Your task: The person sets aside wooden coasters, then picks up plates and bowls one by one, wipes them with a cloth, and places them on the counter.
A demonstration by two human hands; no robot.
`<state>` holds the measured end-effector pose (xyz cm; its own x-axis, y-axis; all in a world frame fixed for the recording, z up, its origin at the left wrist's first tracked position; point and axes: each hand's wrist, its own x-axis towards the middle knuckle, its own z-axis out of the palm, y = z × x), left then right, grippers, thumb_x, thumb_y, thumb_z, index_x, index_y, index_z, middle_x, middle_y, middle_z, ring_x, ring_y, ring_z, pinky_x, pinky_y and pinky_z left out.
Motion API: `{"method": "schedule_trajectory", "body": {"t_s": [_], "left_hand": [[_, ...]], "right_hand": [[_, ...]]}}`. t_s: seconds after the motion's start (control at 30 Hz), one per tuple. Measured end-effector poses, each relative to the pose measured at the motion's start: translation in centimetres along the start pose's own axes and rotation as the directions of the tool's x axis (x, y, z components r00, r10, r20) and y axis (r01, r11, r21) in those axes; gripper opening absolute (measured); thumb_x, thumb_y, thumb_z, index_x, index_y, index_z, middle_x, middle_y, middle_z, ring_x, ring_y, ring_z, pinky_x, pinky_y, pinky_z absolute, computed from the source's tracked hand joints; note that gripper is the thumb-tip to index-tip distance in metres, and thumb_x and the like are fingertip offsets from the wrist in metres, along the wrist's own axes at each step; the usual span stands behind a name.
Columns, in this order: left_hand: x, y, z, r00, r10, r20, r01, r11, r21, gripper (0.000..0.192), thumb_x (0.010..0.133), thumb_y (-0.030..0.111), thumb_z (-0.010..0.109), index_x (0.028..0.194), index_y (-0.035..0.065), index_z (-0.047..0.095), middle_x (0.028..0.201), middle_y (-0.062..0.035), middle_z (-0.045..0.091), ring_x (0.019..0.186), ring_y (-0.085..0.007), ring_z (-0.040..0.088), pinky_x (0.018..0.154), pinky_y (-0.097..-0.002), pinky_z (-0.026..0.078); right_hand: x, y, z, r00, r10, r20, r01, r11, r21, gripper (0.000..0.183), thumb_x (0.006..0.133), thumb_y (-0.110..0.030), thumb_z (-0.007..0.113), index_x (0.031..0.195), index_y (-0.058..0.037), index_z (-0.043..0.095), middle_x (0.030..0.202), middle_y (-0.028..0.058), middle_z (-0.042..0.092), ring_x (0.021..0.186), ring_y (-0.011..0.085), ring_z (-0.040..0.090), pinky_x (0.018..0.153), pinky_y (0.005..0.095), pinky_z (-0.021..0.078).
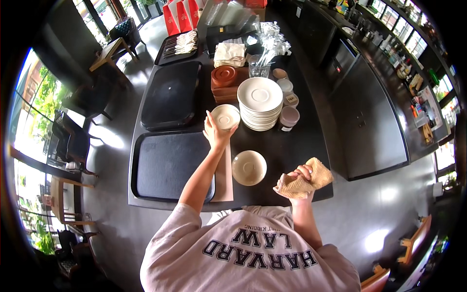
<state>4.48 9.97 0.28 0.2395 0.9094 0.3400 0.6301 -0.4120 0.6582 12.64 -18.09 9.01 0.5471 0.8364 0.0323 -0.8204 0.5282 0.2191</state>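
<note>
My left hand (216,133) grips the near rim of a small cream saucer (226,117), which seems to top a short stack just left of a tall stack of white plates (259,95). In my right hand (301,175) is a bunched tan cloth (321,174), held above the counter's near right corner. Between my arms a cream bowl (249,168) rests on the dark counter. Under my left forearm lie a black tray (169,164) and a strip of brown paper (225,175).
More black trays (171,95) are at the left. Behind the plates stand a brown box (224,93) with a round reddish-brown lid (224,75), a glass of wrapped items (259,67) and folded napkins (229,54). Several lidded jars (289,116) stand to the right.
</note>
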Motion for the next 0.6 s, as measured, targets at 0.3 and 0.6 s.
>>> {"method": "schedule_trajectory", "body": {"t_s": [0.3,0.6], "left_hand": [[0.31,-0.01,0.40,0.994,-0.082,0.076,0.074,0.992,0.103,0.117,0.051,0.044,0.076,0.135,0.0113,0.001,0.127,-0.0191,0.028,0.119,-0.0342,0.027,0.093,-0.0576,0.020],[0.32,0.32,0.36,0.990,-0.056,0.126,0.035,0.985,0.166,0.113,0.056,0.046,0.072,0.135,0.0120,-0.002,0.132,-0.0265,0.018,0.124,-0.0377,0.019,0.090,-0.0604,0.022]], "right_hand": [[0.16,-0.06,0.05,1.000,-0.009,0.005,0.009,0.999,-0.050,0.016,0.083,-0.025,0.046,0.074,-0.0115,0.049,0.059,-0.0029,0.042,0.057,0.0097,0.043,0.074,0.0286,0.0380],[0.15,0.00,0.13,1.000,-0.013,-0.018,0.011,0.997,-0.075,0.016,0.083,-0.024,0.045,0.076,-0.0106,0.050,0.061,-0.0018,0.045,0.060,0.0110,0.046,0.075,0.0302,0.0392]]}}
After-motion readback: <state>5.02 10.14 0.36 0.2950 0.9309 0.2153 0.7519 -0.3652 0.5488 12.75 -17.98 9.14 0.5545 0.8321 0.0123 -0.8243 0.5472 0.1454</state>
